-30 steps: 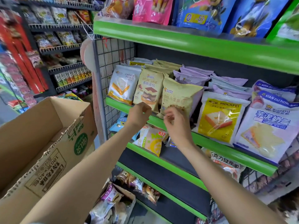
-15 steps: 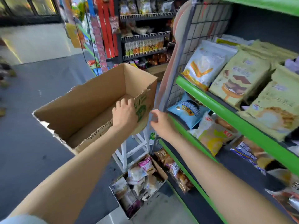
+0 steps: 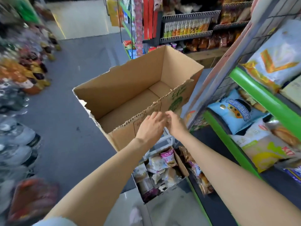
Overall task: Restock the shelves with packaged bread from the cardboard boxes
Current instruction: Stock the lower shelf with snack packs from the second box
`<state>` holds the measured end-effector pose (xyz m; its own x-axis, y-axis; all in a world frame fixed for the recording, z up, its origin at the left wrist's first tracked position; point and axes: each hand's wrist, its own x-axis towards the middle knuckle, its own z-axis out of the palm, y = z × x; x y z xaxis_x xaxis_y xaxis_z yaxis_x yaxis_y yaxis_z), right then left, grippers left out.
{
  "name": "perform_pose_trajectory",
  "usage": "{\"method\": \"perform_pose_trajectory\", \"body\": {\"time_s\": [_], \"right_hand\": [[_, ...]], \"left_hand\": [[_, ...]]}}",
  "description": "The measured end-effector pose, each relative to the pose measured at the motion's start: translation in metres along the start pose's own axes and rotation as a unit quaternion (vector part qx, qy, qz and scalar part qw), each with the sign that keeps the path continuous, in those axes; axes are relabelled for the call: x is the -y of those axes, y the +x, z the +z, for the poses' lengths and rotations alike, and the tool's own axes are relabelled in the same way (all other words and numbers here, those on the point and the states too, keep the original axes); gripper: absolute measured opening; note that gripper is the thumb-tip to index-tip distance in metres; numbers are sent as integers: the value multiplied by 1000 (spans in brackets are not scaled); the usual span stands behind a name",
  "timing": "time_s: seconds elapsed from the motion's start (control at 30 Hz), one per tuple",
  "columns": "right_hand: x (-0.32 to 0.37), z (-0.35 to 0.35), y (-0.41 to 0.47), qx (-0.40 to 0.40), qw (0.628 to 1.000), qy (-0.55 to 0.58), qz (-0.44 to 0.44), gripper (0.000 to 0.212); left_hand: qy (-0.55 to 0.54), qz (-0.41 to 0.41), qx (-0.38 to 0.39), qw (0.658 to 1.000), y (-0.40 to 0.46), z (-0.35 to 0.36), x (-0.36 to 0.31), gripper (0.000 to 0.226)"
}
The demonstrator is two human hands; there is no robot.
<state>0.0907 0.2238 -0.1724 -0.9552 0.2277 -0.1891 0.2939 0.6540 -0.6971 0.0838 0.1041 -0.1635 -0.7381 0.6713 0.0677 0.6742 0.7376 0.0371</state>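
Beside green shelves [image 3: 254,88], open cardboard box [image 3: 130,88], both hands' fingers [image 3: 156,116] blurred, grip unclear, bread box [image 3: 162,170] below

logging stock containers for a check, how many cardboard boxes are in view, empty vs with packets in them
empty cardboard box, on the white stool: 1
cardboard box with bread packets, on the floor: 1
total: 2

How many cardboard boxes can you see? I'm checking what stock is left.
2. A big empty box stands raised beside the shelves, both hands at its near rim. A smaller box holding bread packs sits on the floor below it. Others may be out of view.
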Motion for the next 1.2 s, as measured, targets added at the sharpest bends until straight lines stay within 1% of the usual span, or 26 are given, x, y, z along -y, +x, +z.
{"method": "perform_pose_trajectory", "body": {"time_s": [0.03, 0.07, 0.13, 0.17, 0.23, 0.3, 0.43, 0.57, 0.7, 0.87, 0.93, 1.03, 1.1, 1.2], "right_hand": [[-6, 1, -2, 6, 1000, -26, -5, 38], [-13, 4, -4, 18, 999, -40, -3, 40], [-30, 13, -7, 55, 997, -47, 8, 43], [-41, 18, -9, 77, 996, -52, 11, 43], [-65, 31, -10, 106, 992, -65, 7, 42], [-90, 45, -11, 125, 988, -86, 0, 41], [-141, 82, -11, 170, 976, -136, -10, 33], [-198, 139, -2, 194, 970, -148, -8, 29], [-259, 202, 6, 202, 966, -159, -8, 27], [-346, 295, 27, 203, 965, -167, 0, 39], [-376, 324, 36, 226, 955, -194, -10, 55], [-415, 360, 51, 261, 939, -224, 3, 82], [-434, 377, 62, 277, 931, -239, -3, 88], [-449, 393, 68, 291, 921, -260, -18, 83]], "left_hand": [[-27, -24, 7, 999, -3, 9, -3, 42], [-49, -69, 16, 996, -7, 16, -6, 42], [-93, -163, 51, 981, -13, 33, -14, 40], [-108, -195, 77, 972, -16, 41, -19, 40], [-117, -226, 123, 959, -23, 62, -27, 38], [-129, -249, 152, 948, -29, 87, -30, 36], [-155, -314, 176, 920, -49, 154, -28, 29], [-172, -359, 212, 892, -76, 233, -21, 25], [-174, -381, 232, 878, -98, 328, -13, 25], [-196, -382, 249, 869, -107, 455, 0, 35], [-199, -369, 235, 877, -109, 503, 6, 43], [-183, -328, 200, 905, -109, 566, 19, 62], [-162, -309, 193, 917, -110, 595, 27, 73], [-127, -307, 185, 925, -109, 618, 32, 82]]}}
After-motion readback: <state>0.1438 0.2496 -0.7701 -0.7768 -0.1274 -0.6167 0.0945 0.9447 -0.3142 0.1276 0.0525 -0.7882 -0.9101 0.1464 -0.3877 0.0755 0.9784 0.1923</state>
